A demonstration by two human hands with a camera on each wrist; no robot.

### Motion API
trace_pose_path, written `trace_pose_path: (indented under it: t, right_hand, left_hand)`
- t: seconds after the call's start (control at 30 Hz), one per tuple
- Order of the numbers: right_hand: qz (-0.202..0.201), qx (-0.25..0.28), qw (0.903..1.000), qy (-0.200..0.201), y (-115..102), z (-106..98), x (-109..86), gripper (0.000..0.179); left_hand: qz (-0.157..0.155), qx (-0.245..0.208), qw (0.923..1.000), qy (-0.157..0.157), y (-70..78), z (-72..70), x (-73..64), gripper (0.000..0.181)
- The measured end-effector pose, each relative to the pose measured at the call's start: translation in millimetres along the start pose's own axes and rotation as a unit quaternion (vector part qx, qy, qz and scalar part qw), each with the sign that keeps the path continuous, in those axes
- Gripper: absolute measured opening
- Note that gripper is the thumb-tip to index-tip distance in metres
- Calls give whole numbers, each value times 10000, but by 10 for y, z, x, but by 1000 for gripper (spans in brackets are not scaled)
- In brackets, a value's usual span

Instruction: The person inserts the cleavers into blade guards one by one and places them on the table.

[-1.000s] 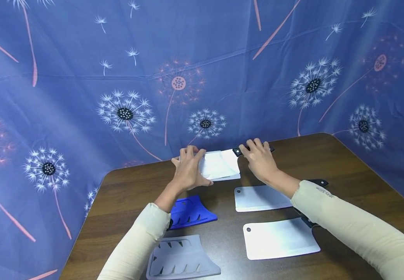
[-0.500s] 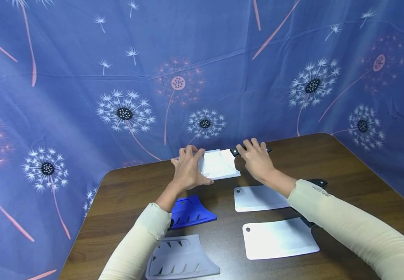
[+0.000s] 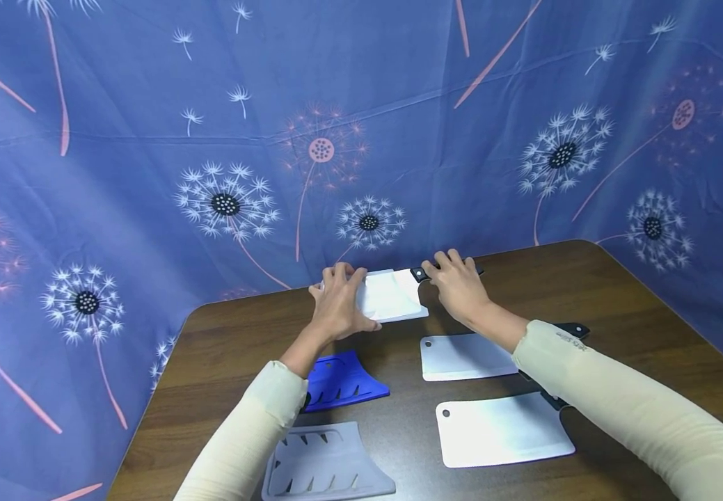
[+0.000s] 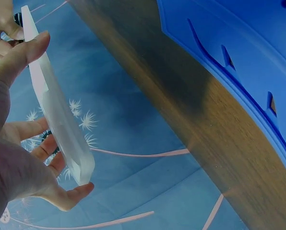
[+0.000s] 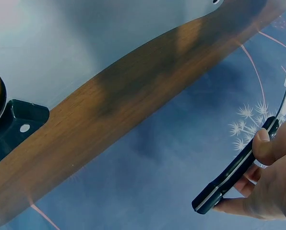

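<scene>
At the table's far edge my left hand point(image 3: 336, 303) grips a white blade cover point(image 3: 392, 296), its thumb and fingers along the edges, as the left wrist view also shows the cover point(image 4: 61, 115). Most of a cleaver's blade sits inside that cover; a strip of it shows near the handle. My right hand point(image 3: 459, 285) holds this cleaver by its black riveted handle point(image 5: 234, 165), thumb on one side and fingers round the other. Cover and cleaver are apart from the tabletop in both wrist views.
On the right lie two more cleavers, one behind point(image 3: 467, 357) and one in front point(image 3: 502, 430), their handles partly under my right sleeve. A blue blade cover point(image 3: 342, 381) and a grey blade cover point(image 3: 330, 463) lie on the left of the brown table point(image 3: 211, 362). A patterned cloth hangs behind.
My right hand has moved slightly left, and the cleaver's blade has slid further into the white cover. The left hand has stayed in place. The other cleavers and covers have not moved.
</scene>
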State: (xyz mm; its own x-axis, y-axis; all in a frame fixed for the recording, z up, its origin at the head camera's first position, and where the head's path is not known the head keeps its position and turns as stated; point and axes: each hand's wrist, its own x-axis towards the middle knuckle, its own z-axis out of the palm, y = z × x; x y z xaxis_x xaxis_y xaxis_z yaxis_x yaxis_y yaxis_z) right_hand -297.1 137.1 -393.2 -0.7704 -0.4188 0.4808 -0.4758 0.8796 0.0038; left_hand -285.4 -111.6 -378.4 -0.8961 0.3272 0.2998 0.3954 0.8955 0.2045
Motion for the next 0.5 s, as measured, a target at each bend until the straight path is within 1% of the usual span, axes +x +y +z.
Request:
trace_pose_path:
  t: [0.27,0.5]
  right_hand:
    - [97,99,9996,-266,38,53,24,48]
    - [214,184,9979,-586,57,134,46,49]
  left_hand:
    - [-11,-35,9999,-143,-28,65,61,104]
    - [-108,-134,9993,-346,-73,146,86,106]
